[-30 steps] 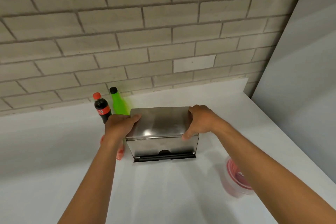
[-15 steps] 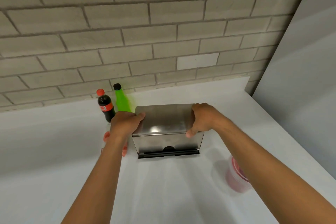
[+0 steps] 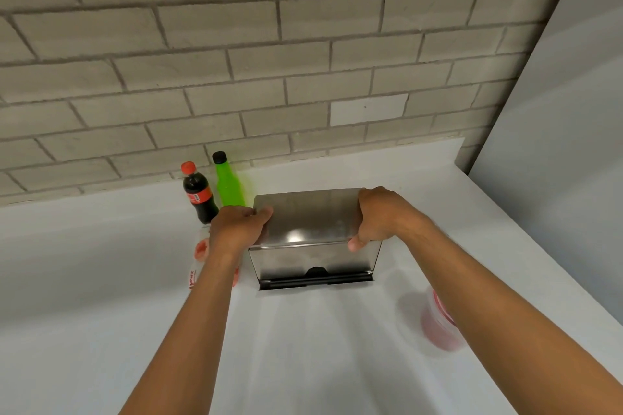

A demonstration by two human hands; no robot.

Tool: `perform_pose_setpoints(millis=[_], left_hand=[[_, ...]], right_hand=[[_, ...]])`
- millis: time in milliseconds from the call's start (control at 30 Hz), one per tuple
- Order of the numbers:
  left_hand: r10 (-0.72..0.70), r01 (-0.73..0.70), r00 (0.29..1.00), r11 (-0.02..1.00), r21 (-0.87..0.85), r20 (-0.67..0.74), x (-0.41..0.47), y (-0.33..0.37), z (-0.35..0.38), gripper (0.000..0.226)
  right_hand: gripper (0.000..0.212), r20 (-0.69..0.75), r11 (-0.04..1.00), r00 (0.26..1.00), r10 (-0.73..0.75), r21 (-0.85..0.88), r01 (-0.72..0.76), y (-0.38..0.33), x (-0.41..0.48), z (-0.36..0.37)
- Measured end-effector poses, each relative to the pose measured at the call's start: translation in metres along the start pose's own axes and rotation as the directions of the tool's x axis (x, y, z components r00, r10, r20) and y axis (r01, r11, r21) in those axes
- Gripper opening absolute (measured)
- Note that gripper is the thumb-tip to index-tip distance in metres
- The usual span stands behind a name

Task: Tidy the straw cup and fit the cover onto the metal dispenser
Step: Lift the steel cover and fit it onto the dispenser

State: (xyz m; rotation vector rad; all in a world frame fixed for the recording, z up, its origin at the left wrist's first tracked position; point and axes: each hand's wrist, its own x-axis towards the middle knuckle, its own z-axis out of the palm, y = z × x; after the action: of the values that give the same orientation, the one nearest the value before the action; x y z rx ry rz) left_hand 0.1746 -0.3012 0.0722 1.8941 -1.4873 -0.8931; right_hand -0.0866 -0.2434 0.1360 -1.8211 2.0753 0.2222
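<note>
A shiny metal dispenser (image 3: 313, 259) stands mid-counter with a dark slot along its lower front. Its metal cover (image 3: 305, 216) lies on top. My left hand (image 3: 236, 229) grips the cover's left edge and my right hand (image 3: 381, 219) grips its right edge, thumb over the front lip. A clear cup with red contents (image 3: 435, 327) stands at the right, partly hidden behind my right forearm. Its straws cannot be made out.
A cola bottle (image 3: 199, 195) and a green bottle (image 3: 229, 185) stand behind the dispenser's left side by the brick wall (image 3: 269, 61). A clear red-printed item (image 3: 200, 256) lies behind my left wrist. A grey panel (image 3: 566, 145) bounds the white counter (image 3: 84, 296) on the right.
Both hands stay on the cover's edges. The view has shifted slightly, so the dispenser and bottles sit a little to the right in frame.
</note>
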Motion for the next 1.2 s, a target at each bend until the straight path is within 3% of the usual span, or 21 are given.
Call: perform_pose_setpoints(millis=[133,200,300,367,500,633,700,767,900,1067,1200], left_hand=[[0.037,-0.037,0.999,0.999,0.003,-0.014,-0.006,-0.001,0.001,0.048],[0.051,-0.05,0.999,0.997,0.067,-0.011,-0.011,-0.002,0.0,0.073],[0.176,-0.166,0.983,0.976,0.142,-0.061,-0.024,-0.004,0.004,0.098],[0.323,-0.287,0.935,0.933,0.219,-0.149,-0.037,0.0,0.011,0.098],[0.602,-0.545,0.778,0.789,0.284,-0.182,-0.069,0.02,0.036,0.091],[0.728,-0.723,0.686,0.681,0.116,0.001,-0.1,0.035,0.078,0.082],[0.719,-0.725,0.676,0.688,-0.022,0.162,-0.119,0.036,0.102,0.085],[0.727,-0.729,0.62,0.673,-0.127,0.295,-0.137,0.033,0.124,0.089],[0.769,-0.792,0.491,0.59,-0.158,0.41,-0.161,0.026,0.159,0.101],[0.672,-0.716,0.461,0.668,-0.204,0.58,-0.177,0.024,0.187,0.126],[0.663,-0.598,0.458,0.722,-0.347,0.592,-0.184,0.021,0.204,0.133]], right_hand=[[0.094,-0.039,0.995,0.999,-0.021,0.094,0.024,0.008,-0.001,0.007],[0.101,-0.038,0.979,0.998,-0.043,0.198,0.05,0.016,-0.001,0.013],[0.132,-0.013,0.939,1.0,-0.028,0.343,0.031,0.034,-0.009,0.02],[0.141,-0.01,0.92,1.0,0.003,0.392,0.001,0.05,-0.016,0.025],[0.132,-0.002,0.889,1.0,0.027,0.458,-0.023,0.087,-0.031,0.038],[0.125,0.043,0.843,0.997,0.071,0.531,-0.083,0.124,-0.048,0.052],[0.125,0.06,0.831,0.995,0.084,0.546,-0.103,0.142,-0.06,0.06],[0.119,0.065,0.82,0.994,0.089,0.562,-0.11,0.159,-0.073,0.068],[0.108,0.034,0.783,0.99,0.136,0.609,-0.128,0.186,-0.1,0.082],[0.133,0.041,0.734,0.992,0.122,0.668,-0.118,0.202,-0.135,0.102],[0.127,0.014,0.666,0.994,0.105,0.742,-0.081,0.204,-0.149,0.124]])
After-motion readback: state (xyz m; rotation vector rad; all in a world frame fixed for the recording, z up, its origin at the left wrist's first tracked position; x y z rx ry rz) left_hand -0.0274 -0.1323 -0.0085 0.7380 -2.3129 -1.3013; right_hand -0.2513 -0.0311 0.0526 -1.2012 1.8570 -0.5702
